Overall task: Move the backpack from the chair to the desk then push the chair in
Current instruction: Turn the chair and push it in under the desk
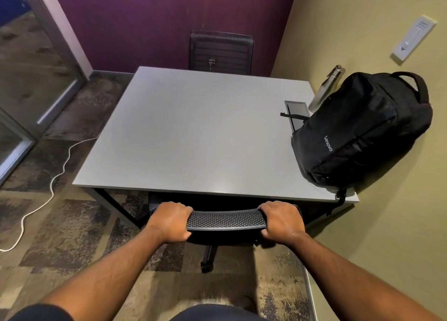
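A black backpack lies on the right side of the grey desk, leaning against the tan wall. The black mesh-backed chair stands at the desk's near edge, its seat tucked under the tabletop. My left hand grips the left end of the chair's top rail. My right hand grips the right end. One caster leg of the chair shows below on the carpet.
A steel bottle stands behind the backpack beside a desk power hatch. A second chair sits at the far side against the purple wall. A white cable trails over the carpet on the left. A glass door is at far left.
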The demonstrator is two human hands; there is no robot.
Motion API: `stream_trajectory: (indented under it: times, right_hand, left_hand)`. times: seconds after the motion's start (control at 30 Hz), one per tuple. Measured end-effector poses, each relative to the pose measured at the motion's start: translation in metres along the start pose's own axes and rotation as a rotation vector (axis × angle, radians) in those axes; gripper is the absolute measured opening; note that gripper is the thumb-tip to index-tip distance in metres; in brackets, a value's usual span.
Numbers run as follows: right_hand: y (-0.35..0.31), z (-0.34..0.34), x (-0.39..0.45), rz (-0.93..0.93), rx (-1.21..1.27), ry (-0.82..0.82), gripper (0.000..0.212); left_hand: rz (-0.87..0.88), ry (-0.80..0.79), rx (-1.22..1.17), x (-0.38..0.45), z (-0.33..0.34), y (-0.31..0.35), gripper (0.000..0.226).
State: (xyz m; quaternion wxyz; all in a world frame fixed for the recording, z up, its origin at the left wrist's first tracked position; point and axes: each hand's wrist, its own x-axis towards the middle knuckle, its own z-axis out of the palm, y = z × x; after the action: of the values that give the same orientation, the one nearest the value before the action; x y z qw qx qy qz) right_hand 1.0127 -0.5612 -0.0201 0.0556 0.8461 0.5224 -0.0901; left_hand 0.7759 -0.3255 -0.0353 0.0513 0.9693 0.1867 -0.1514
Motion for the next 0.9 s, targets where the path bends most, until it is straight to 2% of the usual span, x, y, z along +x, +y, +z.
stream_trajectory:
  times: [0.27,0.37,0.47,0.6,0.9]
  right_hand:
    - [-0.018,0.008,0.014,0.062,0.047,0.038,0.048]
    - [-0.021,0.006,0.025,0.044,0.052,0.032,0.05]
    - [-0.021,0.002,0.034,0.018,0.04,0.023,0.049]
    - [-0.012,-0.001,0.037,-0.001,0.026,0.025,0.05]
    - [-0.024,0.005,0.022,0.055,0.055,0.046,0.049]
  left_hand:
    - [0.013,-0.041,0.013,0.022,-0.012,-0.028,0.046]
    - [-0.001,-0.047,0.001,0.029,-0.014,-0.035,0.041]
    - [-0.021,-0.03,-0.004,0.03,-0.008,-0.04,0.036]
    - [-0.009,-0.007,0.019,0.036,-0.005,-0.04,0.04]
    - [0.0,0.038,-0.02,0.032,0.003,-0.042,0.046]
